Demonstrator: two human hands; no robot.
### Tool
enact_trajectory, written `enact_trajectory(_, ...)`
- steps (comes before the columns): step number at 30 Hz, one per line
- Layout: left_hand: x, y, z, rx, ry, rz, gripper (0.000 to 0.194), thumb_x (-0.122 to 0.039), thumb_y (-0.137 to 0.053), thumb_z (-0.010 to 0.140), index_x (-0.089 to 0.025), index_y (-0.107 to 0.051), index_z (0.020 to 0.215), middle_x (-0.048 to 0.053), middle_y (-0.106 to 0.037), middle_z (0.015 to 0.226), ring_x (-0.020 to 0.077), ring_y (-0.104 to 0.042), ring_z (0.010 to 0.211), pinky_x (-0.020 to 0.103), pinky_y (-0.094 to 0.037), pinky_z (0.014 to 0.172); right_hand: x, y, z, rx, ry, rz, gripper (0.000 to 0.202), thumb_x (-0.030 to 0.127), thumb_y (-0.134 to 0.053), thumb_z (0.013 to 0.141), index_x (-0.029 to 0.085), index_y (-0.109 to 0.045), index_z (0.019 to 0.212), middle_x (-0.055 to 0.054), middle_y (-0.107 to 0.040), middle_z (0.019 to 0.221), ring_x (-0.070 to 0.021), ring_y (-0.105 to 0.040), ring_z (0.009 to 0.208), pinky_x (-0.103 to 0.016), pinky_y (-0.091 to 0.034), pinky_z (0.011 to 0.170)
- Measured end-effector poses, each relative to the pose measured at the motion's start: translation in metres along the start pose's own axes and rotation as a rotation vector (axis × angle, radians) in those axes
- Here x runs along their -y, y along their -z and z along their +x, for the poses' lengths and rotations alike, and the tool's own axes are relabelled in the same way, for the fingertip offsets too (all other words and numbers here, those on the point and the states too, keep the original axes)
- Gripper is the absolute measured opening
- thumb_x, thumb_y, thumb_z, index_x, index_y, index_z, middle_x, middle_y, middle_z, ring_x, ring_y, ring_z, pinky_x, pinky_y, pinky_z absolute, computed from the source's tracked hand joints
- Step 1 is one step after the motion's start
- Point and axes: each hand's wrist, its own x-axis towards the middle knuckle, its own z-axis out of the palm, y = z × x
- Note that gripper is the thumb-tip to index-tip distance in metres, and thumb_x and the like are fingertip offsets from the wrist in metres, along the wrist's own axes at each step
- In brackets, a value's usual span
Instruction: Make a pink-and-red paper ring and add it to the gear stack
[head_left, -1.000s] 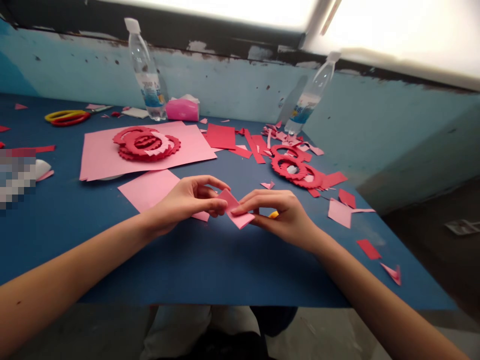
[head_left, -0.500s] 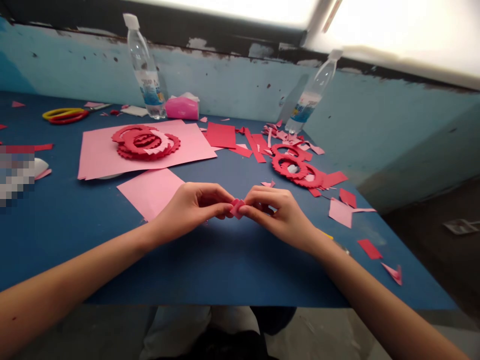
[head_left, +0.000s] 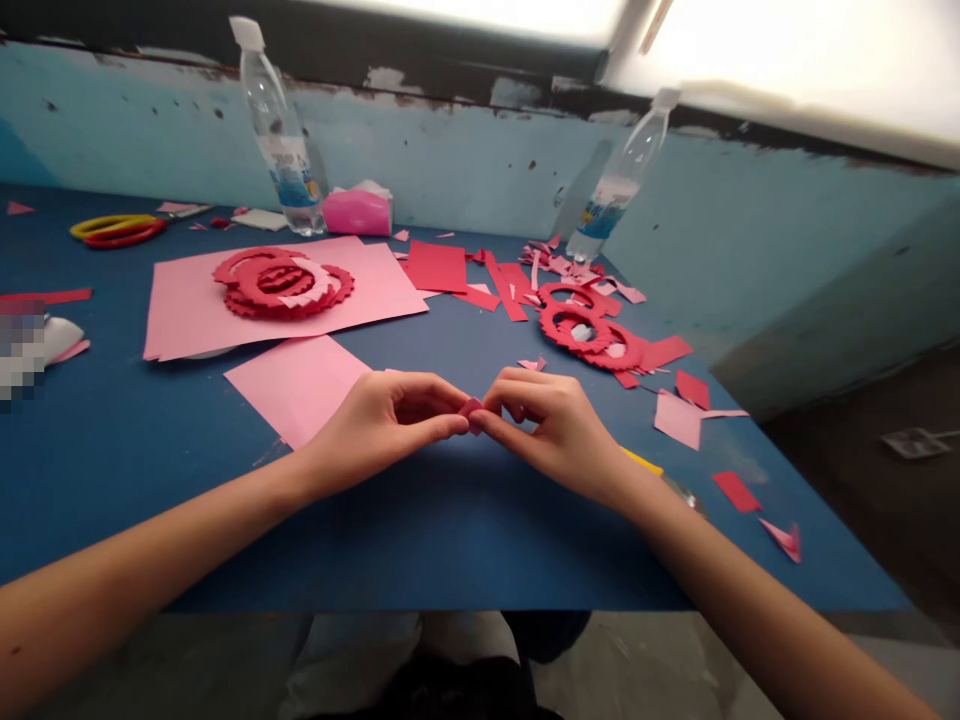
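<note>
Between my two hands, above the blue table (head_left: 480, 540), is a small folded piece of pink paper (head_left: 472, 408). My left hand (head_left: 397, 415) pinches its left side between thumb and fingers. On the right side, the thumb and fingertips of my right hand (head_left: 544, 420) close on the same piece. Fingertips cover much of the paper, so its folds are hard to make out. A pink paper sheet (head_left: 300, 380) lies flat just behind my left hand. Beside my right wrist, a yellow-handled tool (head_left: 641, 461) shows in part.
Red folded-paper rings (head_left: 277, 285) lie on stacked pink sheets (head_left: 180, 310), and more rings (head_left: 577, 325) rest at right among scraps. Two bottles (head_left: 289, 165) (head_left: 611, 195) stand by the wall. Scissors (head_left: 124, 230) and a pink tissue pack (head_left: 358, 212) are at the back.
Less of the folded paper shows between my fingertips, and it looks tilted differently. Both hands stay nearly in place. The view has shifted slightly.
</note>
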Motion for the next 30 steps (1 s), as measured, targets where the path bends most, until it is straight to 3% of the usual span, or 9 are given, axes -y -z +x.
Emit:
enact_trajectory(16, 0.0075, -0.0041, 0.0015, -0.025, -0.035, -0.004, 0.018, -0.031, -0.074, 0.084, -0.018, -0.075, 0.096, 0.002, -0.079, 0.087, 0.0181, -0.076, 0.085, 0.026, -0.062, 0.08, 0.0001, -0.0029, -0.0011, 0.011, -0.01, -0.104, 0.018, 0.024, -0.062, 0.094, 0.016, -0.066, 0.078, 0.002, -0.058, 0.073, -0.0091, -0.045, 0.063, -0.024, -0.033, 0.06)
enact_trajectory(24, 0.0009, -0.0015, 0.0005, -0.072, -0.055, 0.1, 0.009, -0.022, -0.071, 0.085, -0.017, -0.075, 0.092, 0.0, -0.079, 0.081, 0.0126, -0.076, 0.077, 0.016, -0.059, 0.07, -0.0002, 0.0008, 0.0016, 0.058, -0.062, -0.014, 0.013, 0.023, -0.063, 0.093, 0.018, -0.071, 0.084, 0.002, -0.06, 0.078, -0.008, -0.047, 0.064, -0.023, -0.035, 0.059)
enact_trajectory(30, 0.0005, -0.0047, 0.0015, -0.141, -0.148, 0.187, 0.009, -0.019, -0.072, 0.084, -0.016, -0.076, 0.092, 0.001, -0.079, 0.084, 0.0124, -0.075, 0.077, 0.017, -0.06, 0.073, -0.0006, 0.0051, 0.0016, 0.056, -0.071, -0.038, 0.015, 0.025, -0.063, 0.093, 0.018, -0.073, 0.084, 0.001, -0.063, 0.079, -0.0085, -0.047, 0.063, -0.026, -0.037, 0.062)
